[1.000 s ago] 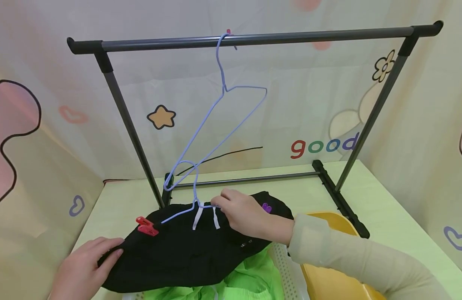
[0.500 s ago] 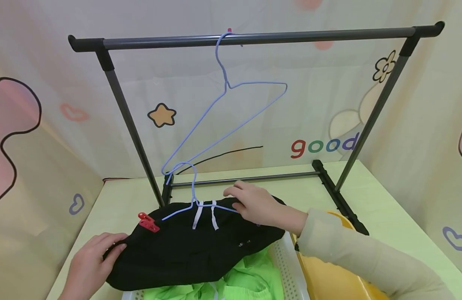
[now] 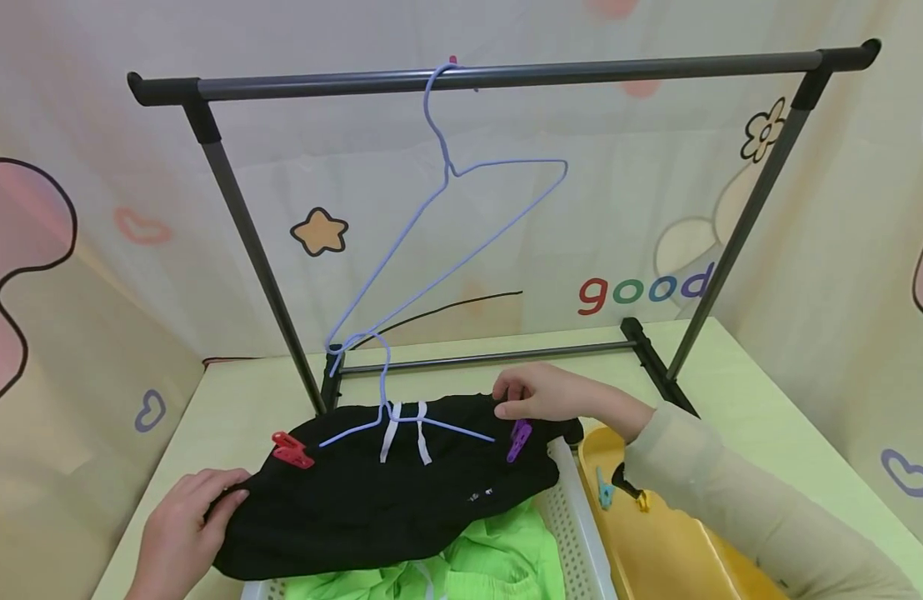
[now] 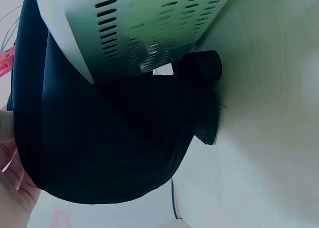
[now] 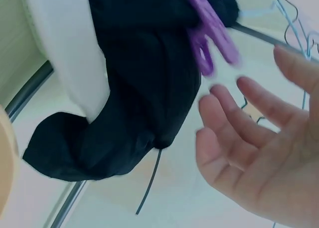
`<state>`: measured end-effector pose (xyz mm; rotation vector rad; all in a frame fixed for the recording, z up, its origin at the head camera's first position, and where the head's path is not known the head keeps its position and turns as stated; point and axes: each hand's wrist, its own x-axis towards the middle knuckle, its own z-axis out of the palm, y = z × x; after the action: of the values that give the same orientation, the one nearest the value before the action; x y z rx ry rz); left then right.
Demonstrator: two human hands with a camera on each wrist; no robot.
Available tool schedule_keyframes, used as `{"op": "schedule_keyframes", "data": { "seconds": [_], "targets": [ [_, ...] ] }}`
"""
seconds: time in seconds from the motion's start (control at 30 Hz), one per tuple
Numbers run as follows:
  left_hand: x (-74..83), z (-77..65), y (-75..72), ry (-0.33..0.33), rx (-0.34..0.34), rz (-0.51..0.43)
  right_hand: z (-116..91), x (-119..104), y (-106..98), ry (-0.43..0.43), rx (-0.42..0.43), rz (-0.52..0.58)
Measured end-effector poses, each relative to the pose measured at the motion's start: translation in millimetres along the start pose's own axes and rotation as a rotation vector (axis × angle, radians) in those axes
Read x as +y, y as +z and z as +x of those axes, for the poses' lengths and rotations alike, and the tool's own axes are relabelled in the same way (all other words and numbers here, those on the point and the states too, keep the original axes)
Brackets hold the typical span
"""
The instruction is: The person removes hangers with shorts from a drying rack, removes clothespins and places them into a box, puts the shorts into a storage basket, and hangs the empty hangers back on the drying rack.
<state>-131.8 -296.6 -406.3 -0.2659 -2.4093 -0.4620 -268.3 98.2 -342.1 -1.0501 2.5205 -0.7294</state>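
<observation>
In the lower centre, black drawstring pants (image 3: 386,508) lie on a blue hanger (image 3: 461,429), the left hand (image 3: 182,525) pinching their edge, presumably for steadiness, while the right hand (image 3: 550,392), loose and empty, hovers beside the purple clothespin (image 3: 519,440).

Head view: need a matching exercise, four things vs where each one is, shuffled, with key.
1. red clip
2. purple clip
3. blue clip
4. green cloth

A. on the black garment, nearer the right hand
B. in the white basket
C. in the yellow bin
D. on the black garment, nearer the left hand

Pairs: 1-D, 2-A, 3-C, 4-B
</observation>
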Motion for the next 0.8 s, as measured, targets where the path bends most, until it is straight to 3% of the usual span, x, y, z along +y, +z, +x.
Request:
{"op": "schedule_keyframes", "data": {
  "seconds": [0.13,0.37,0.8],
  "targets": [
    [0.1,0.0,0.5,0.003,0.003,0.0,-7,8,-1,0.05,-0.089,0.06],
    [0.1,0.2,1.2,0.028,0.033,-0.021,-14,16,4,0.095,-0.178,0.063],
    [0.2,0.0,2.3,0.023,0.045,-0.026,-16,18,15,0.121,-0.156,0.04]
  ]
}}
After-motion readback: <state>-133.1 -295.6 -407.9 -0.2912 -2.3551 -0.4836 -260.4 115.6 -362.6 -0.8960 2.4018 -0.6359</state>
